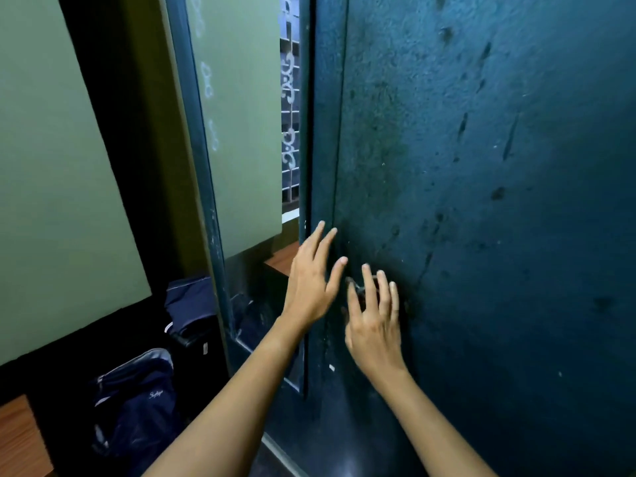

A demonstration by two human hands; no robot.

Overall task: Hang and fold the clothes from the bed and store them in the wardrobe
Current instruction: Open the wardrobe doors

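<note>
A tall dark teal metal wardrobe (481,201) fills the right of the head view, its doors closed. A mirror panel (241,115) on the left door reflects a green wall and a window grille. My left hand (309,280) lies with straight fingers against the seam between the two doors. My right hand (375,321) reaches the small metal handle (356,287) on the right door, fingers loosely spread over it; the handle is mostly hidden behind them. No clothes or bed are in view.
A dark blue backpack (137,401) lies on the floor at the lower left beside a black suitcase (192,342) with dark cloth on top. A green wall (51,201) stands to the left. Wooden floor (17,438) shows at the bottom left corner.
</note>
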